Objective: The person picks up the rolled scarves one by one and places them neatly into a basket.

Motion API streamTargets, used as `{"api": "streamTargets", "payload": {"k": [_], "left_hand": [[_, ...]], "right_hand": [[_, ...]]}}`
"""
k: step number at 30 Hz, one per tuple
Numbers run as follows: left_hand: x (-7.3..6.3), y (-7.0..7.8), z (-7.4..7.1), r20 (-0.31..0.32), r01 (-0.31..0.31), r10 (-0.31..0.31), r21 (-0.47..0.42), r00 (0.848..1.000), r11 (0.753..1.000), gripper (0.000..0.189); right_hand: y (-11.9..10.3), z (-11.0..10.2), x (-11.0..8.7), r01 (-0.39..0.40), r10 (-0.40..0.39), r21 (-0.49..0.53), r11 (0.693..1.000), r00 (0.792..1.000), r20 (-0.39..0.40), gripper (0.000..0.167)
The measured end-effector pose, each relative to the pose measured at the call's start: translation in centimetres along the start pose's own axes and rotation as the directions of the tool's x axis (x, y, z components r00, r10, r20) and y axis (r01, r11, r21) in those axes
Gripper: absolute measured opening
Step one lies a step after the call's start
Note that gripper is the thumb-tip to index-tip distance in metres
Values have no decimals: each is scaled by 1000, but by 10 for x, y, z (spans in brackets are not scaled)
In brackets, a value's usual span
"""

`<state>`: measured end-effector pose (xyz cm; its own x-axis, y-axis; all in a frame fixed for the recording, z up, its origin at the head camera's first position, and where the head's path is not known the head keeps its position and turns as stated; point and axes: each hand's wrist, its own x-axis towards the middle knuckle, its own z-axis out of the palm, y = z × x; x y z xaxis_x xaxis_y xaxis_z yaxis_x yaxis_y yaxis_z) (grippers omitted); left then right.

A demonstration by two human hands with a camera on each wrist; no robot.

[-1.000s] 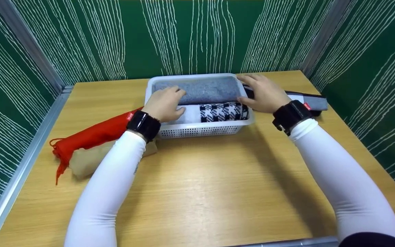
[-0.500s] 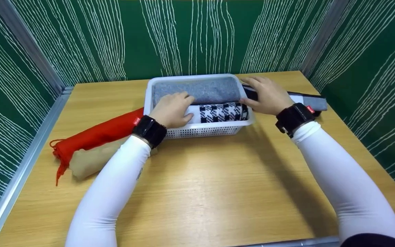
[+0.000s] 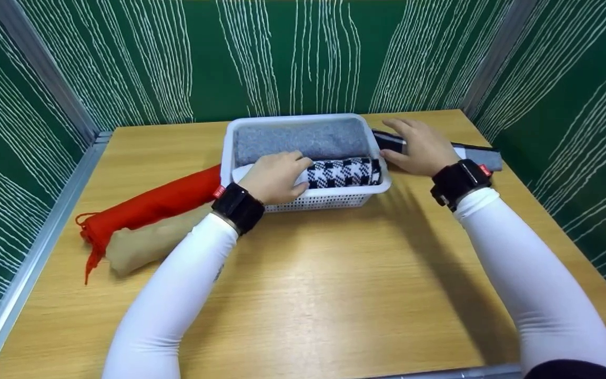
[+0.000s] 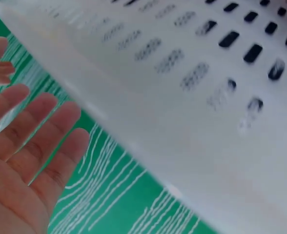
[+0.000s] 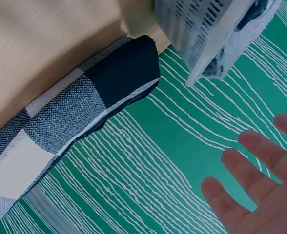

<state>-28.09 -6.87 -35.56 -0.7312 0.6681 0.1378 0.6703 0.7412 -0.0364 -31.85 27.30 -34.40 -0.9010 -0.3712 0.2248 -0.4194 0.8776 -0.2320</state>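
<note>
A white perforated basket (image 3: 329, 199) stands at the back of the table. Inside lie a grey rolled cloth (image 3: 298, 139) along the far side and a black-and-white houndstooth roll (image 3: 342, 172) with a plain white end along the near side. My left hand (image 3: 276, 178) hovers over that white end and the front rim, fingers extended and holding nothing; the left wrist view puts its fingertips beside the basket wall (image 4: 173, 117). Off the basket's right side, my right hand (image 3: 421, 147) is spread above a checked black, grey and white roll (image 5: 75, 97), apart from it.
To the left of the basket lies a red fringed scarf roll (image 3: 155, 200), with a beige roll (image 3: 150, 242) in front of it. Green walls with white streaks (image 3: 329, 58) enclose the wooden table (image 3: 324, 295) at the back and sides.
My left hand has shifted right and slightly nearer along the basket's front. My right hand has drawn away from the basket's right rim, toward the checked roll. The basket and rolls stay put.
</note>
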Motion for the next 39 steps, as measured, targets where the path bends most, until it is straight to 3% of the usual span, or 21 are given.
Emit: {"api": "streamTargets", "payload": {"k": [17, 39], "left_hand": [[2, 11, 16, 10, -75, 75, -15, 997, 997, 38], [-1, 17, 36, 42, -45, 48, -62, 998, 997, 18]], "right_hand": [[17, 1, -7, -65, 65, 2, 998, 998, 1, 75], [55, 9, -14, -149, 149, -3, 989, 988, 36, 77]]}}
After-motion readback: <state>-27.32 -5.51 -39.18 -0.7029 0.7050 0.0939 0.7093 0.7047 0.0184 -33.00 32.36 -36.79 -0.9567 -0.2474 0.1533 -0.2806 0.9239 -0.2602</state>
